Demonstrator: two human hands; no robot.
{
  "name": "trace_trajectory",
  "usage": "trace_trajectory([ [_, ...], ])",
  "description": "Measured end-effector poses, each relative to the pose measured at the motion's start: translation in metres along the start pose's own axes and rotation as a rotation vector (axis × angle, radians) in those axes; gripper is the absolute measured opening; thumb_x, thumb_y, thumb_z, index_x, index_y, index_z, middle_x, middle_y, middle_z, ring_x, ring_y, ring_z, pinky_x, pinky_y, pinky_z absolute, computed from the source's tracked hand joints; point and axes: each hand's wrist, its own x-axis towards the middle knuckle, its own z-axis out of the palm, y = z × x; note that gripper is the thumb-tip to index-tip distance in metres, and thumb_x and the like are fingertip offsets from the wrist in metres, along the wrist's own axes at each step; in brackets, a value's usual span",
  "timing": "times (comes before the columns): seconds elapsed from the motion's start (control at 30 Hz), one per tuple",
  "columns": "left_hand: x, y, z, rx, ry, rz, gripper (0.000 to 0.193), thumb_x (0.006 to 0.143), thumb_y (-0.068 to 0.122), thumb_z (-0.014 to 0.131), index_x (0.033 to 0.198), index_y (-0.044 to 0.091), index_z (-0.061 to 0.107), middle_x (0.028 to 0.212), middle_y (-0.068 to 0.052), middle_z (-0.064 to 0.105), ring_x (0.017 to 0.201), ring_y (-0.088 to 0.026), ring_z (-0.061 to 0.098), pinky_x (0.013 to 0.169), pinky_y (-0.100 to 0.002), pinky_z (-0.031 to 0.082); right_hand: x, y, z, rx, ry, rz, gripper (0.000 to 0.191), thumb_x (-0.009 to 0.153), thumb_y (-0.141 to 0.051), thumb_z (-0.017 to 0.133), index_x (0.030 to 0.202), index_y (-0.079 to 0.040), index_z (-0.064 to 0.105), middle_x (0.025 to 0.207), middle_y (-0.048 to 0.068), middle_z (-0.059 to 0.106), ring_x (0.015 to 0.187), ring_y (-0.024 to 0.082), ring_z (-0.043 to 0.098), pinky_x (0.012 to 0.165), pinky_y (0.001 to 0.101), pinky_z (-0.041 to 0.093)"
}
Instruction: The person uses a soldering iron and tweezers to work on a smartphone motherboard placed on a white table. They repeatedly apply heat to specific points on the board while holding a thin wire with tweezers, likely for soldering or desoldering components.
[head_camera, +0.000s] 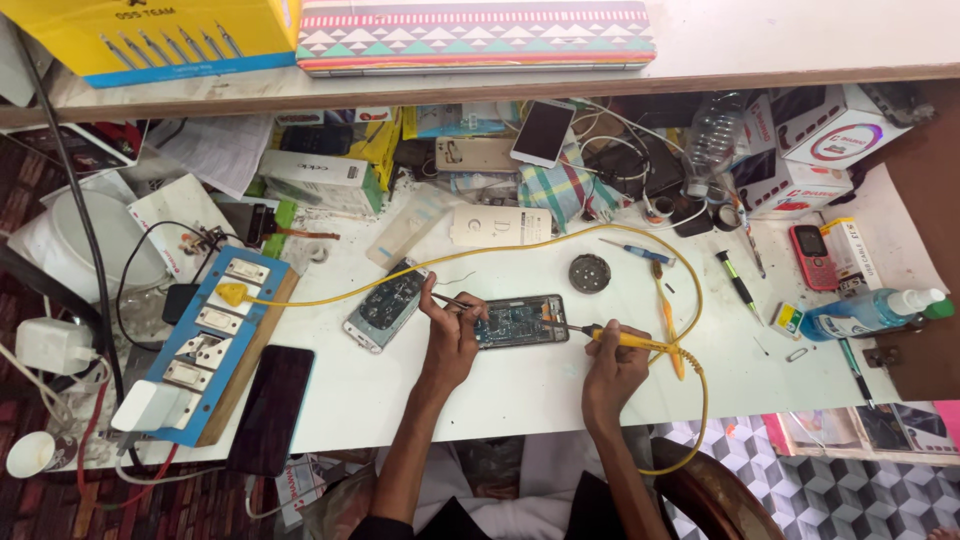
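Head view, looking down on a white surface (480, 385).

Opened phone (521, 322) lies flat at frame centre, circuit board up, long axis left to right.

Left hand (452, 335): just left of the phone, grip narrow, pinching tweezers (452, 301) whose tips reach toward the phone's left end. Cannot tell if the tips touch the board.

Right hand (612, 368): lower right of the phone, grip closed around a yellow-handled soldering iron (620, 339). Iron tip points left and meets the phone's right edge.

Yellow cord (560, 243) runs from the iron in a loop off the lower edge of the surface, then arcs over the top of the phone to a yellow plug in the blue socket board (205, 350) at left.

Second opened phone (385, 307) lies tilted just left of the left hand. Black phone (272, 408) lies at lower left, beside the socket board. Round grey tin (589, 272) sits above right of the centre phone. Screwdrivers (737, 280) lie right of centre; red keypad phone (813, 257) and blue spray bottle (870, 312) at far right.
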Motion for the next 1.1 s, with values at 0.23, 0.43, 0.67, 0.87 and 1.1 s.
trace_trajectory([
  [0.23,0.001,0.002,-0.003,0.019,-0.001,-0.008,0.067,0.110,0.006,0.042,0.152,0.007,-0.010,0.088,-0.009,0.066,0.081,-0.017,0.062,0.094,-0.035,0.050,0.001,-0.003,0.005,-0.029,-0.021,-0.013,0.021,0.108,-0.023,0.056,0.104,-0.002,0.055,0.071,0.004,0.061,0.062,0.006,0.053,0.057,0.0221,0.040],
  [0.43,0.002,0.002,-0.004,-0.036,0.001,-0.008,0.066,0.110,0.008,0.042,0.153,0.007,-0.009,0.089,-0.009,0.066,0.081,-0.018,0.062,0.093,-0.035,0.050,-0.001,-0.004,0.005,-0.067,-0.019,0.011,0.022,0.108,-0.024,0.056,0.103,-0.002,0.055,0.070,0.004,0.061,0.061,0.006,0.053,0.057,0.0222,0.040],
  [0.67,0.004,0.003,-0.004,-0.019,0.014,-0.028,0.066,0.111,0.008,0.044,0.153,0.008,-0.007,0.089,-0.010,0.068,0.082,-0.018,0.064,0.093,-0.036,0.051,0.000,-0.002,0.006,-0.059,0.001,0.006,0.021,0.107,-0.023,0.059,0.103,-0.002,0.055,0.069,0.003,0.060,0.059,0.005,0.052,0.055,0.0214,0.039],
  [0.87,0.006,0.010,-0.004,-0.051,0.035,-0.070,0.074,0.104,-0.002,0.047,0.154,0.009,-0.006,0.091,-0.011,0.070,0.087,-0.018,0.068,0.093,-0.036,0.054,0.001,-0.004,0.005,-0.031,-0.011,-0.047,0.021,0.107,-0.021,0.059,0.103,-0.002,0.054,0.069,0.002,0.059,0.060,0.006,0.054,0.056,0.0211,0.043],
  [1.1,0.002,0.014,-0.001,-0.047,0.085,-0.095,0.080,0.099,-0.008,0.053,0.157,0.009,0.002,0.099,-0.011,0.069,0.089,-0.016,0.069,0.085,-0.031,0.056,0.001,-0.007,0.002,-0.080,-0.001,0.006,0.021,0.106,-0.021,0.058,0.103,-0.001,0.054,0.067,0.004,0.058,0.058,0.008,0.052,0.053,0.0230,0.041],
])
